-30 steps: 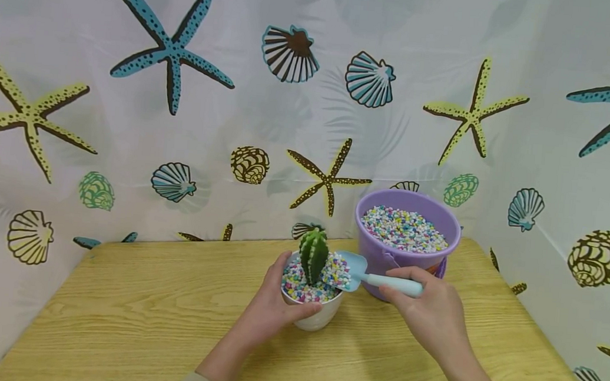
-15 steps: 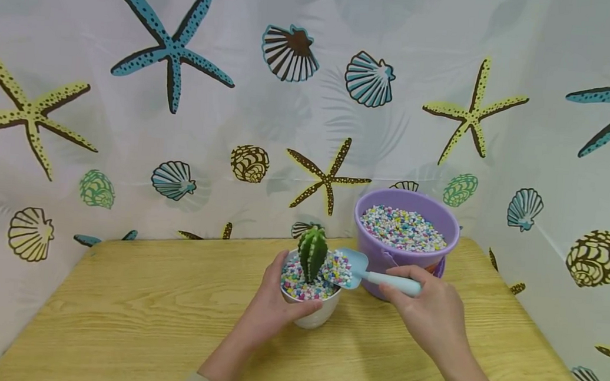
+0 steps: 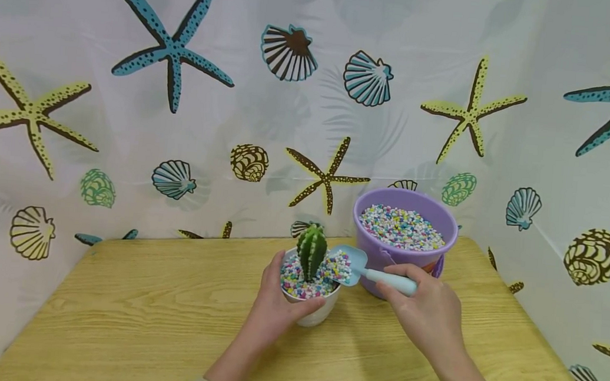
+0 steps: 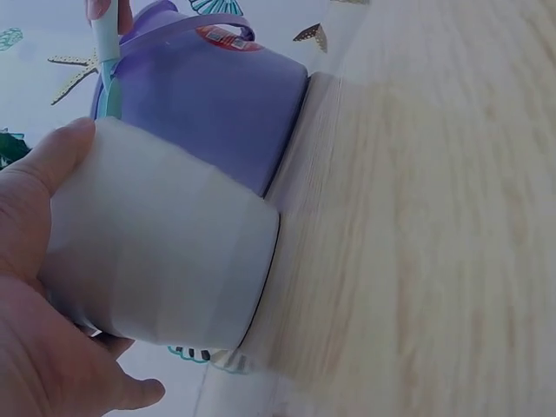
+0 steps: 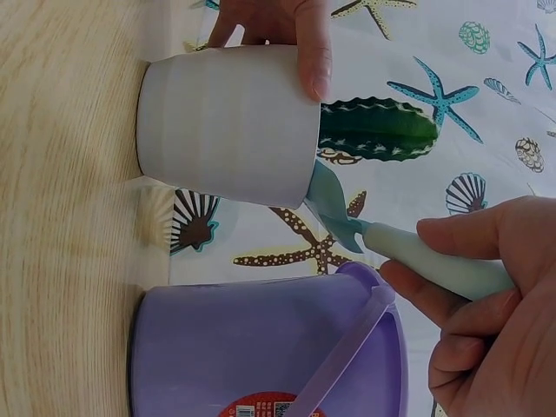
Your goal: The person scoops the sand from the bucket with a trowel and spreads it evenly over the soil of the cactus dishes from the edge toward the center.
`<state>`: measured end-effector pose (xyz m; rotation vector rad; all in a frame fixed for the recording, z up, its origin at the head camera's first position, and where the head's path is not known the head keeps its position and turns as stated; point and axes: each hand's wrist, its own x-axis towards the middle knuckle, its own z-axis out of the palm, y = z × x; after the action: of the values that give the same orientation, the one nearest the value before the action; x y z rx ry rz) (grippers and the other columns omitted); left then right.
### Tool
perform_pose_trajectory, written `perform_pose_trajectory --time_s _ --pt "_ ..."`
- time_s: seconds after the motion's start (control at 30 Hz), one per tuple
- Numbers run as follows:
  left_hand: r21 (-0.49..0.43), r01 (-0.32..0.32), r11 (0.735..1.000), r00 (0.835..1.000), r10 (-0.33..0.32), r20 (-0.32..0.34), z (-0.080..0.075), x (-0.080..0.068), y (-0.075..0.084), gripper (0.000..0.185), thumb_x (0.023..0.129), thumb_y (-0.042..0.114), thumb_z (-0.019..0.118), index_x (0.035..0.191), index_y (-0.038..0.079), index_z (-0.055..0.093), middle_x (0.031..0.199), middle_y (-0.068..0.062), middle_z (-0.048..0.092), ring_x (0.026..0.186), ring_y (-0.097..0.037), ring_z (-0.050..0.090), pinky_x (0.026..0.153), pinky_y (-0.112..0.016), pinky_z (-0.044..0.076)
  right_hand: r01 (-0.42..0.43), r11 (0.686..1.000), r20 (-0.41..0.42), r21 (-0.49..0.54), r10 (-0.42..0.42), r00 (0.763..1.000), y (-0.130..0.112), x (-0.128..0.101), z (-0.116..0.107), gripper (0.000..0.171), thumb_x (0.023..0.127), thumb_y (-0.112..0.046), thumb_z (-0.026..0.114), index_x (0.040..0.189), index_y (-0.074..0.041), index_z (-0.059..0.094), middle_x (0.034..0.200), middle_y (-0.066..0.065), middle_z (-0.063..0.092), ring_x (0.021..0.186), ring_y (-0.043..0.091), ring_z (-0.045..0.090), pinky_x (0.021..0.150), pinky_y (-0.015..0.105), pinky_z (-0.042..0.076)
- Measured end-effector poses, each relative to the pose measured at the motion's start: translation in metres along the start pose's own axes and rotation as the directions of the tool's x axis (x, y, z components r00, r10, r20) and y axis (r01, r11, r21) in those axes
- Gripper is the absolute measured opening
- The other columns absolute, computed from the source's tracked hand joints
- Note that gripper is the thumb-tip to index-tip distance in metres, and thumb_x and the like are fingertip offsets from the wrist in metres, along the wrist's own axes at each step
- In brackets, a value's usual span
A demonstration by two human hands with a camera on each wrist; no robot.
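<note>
A green ribbed cactus [image 3: 311, 253] stands in a white flowerpot [image 3: 320, 313] full of multicoloured pebbles [image 3: 298, 281]. My left hand [image 3: 274, 306] grips the pot from the left, its thumb across the near side just under the rim; in the left wrist view the pot [image 4: 165, 239] sits upright on the table. My right hand [image 3: 431, 308] holds a pale blue trowel [image 3: 391, 280] by its handle, thumb on top. Pebbles lie on the trowel's blade, which slopes down over the pot's right rim beside the cactus. In the right wrist view the blade's tip is hidden behind the rim.
Close behind and right of the pot stands a purple bucket [image 3: 369, 242] nearly full of the same pebbles, its handle [image 5: 343, 352] hanging down the side. A curtain [image 3: 209, 119] printed with starfish and shells borders the wooden table [image 3: 159, 298] at the back and right.
The trowel's blade has risen slightly and its handle has shifted a little to the left. My left hand keeps its grip on the pot.
</note>
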<state>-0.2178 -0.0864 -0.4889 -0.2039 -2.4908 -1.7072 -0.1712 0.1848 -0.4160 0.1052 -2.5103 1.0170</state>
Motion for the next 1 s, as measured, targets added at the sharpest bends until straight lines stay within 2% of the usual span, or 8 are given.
perform_pose_trajectory --time_s 0.2,0.37,0.47,0.53,0.63,0.73,0.87,1.0 --pt "0.007 0.037 0.999 0.999 -0.036 -0.019 0.005 -0.002 0.002 0.132 0.082 0.041 0.100 0.176 0.010 0.013 0.174 -0.027 0.024 0.157 -0.049 0.034 0.128 -0.064 0.031 0.020 1.000 -0.010 -0.021 -0.020 1.000 0.000 -0.001 0.000 0.024 0.095 -0.032 0.090 0.115 -0.021 0.085 0.093 0.000 0.081 0.072 0.018 0.064 0.064 0.039 0.048" --pt "-0.014 0.067 0.998 0.995 -0.066 0.071 -0.007 -0.001 0.002 0.133 0.086 0.040 0.098 0.178 0.011 0.005 0.179 -0.026 0.013 0.162 -0.050 0.023 0.130 -0.064 0.024 0.022 0.999 -0.005 -0.039 -0.023 1.000 -0.002 0.000 0.001 0.024 0.095 -0.033 0.090 0.115 -0.022 0.085 0.094 0.000 0.081 0.074 0.019 0.066 0.067 0.040 0.050" --pt "-0.035 0.090 0.995 0.988 -0.085 0.130 -0.017 0.000 0.003 0.128 0.089 0.038 0.095 0.178 0.013 0.007 0.181 -0.023 0.011 0.164 -0.048 0.018 0.131 -0.066 0.019 0.018 0.999 -0.002 -0.047 -0.018 1.000 -0.002 0.000 0.000 0.024 0.095 -0.033 0.090 0.115 -0.023 0.085 0.094 0.000 0.081 0.074 0.019 0.066 0.067 0.040 0.049" --pt "-0.046 0.092 0.995 0.986 -0.084 0.145 -0.019 0.001 0.003 0.125 0.091 0.037 0.094 0.178 0.013 0.008 0.181 -0.023 0.012 0.165 -0.048 0.016 0.131 -0.067 0.017 0.020 0.998 -0.005 -0.053 -0.020 1.000 -0.002 0.000 0.000 0.024 0.095 -0.033 0.090 0.115 -0.022 0.085 0.092 0.000 0.081 0.073 0.019 0.065 0.066 0.040 0.049" --pt "-0.033 0.057 0.998 0.990 -0.052 0.132 -0.018 0.000 0.002 0.126 0.090 0.037 0.095 0.177 0.008 0.009 0.179 -0.026 0.016 0.164 -0.049 0.017 0.130 -0.068 0.019 0.030 0.997 -0.014 -0.066 -0.031 0.999 -0.002 -0.001 0.001 0.024 0.095 -0.032 0.090 0.116 -0.021 0.085 0.091 0.000 0.081 0.071 0.018 0.064 0.064 0.040 0.048" --pt "-0.007 0.023 1.000 0.996 -0.023 0.089 -0.013 -0.001 0.001 0.128 0.088 0.039 0.096 0.176 0.005 0.010 0.176 -0.029 0.019 0.162 -0.049 0.023 0.130 -0.067 0.022 0.036 0.996 -0.021 -0.076 -0.038 0.999 -0.002 -0.001 0.001 0.025 0.095 -0.032 0.089 0.116 -0.021 0.085 0.090 0.000 0.081 0.069 0.018 0.063 0.062 0.040 0.047" --pt "0.034 0.028 0.999 0.998 -0.029 0.048 -0.005 -0.001 0.000 0.131 0.085 0.044 0.098 0.177 0.006 0.012 0.173 -0.030 0.019 0.158 -0.049 0.031 0.128 -0.065 0.029 0.043 0.995 -0.029 -0.089 -0.045 0.999 -0.002 -0.001 0.001 0.025 0.095 -0.031 0.089 0.117 -0.020 0.085 0.089 -0.001 0.080 0.066 0.017 0.061 0.061 0.039 0.046" --pt "0.031 0.042 0.999 0.996 -0.044 0.083 -0.008 -0.001 0.002 0.130 0.086 0.042 0.098 0.178 0.013 0.010 0.175 -0.029 0.015 0.158 -0.052 0.029 0.127 -0.068 0.028 0.072 0.992 -0.044 -0.102 -0.077 0.996 -0.002 -0.002 0.002 0.025 0.094 -0.030 0.090 0.116 -0.021 0.085 0.088 -0.002 0.081 0.064 0.016 0.060 0.059 0.038 0.045"
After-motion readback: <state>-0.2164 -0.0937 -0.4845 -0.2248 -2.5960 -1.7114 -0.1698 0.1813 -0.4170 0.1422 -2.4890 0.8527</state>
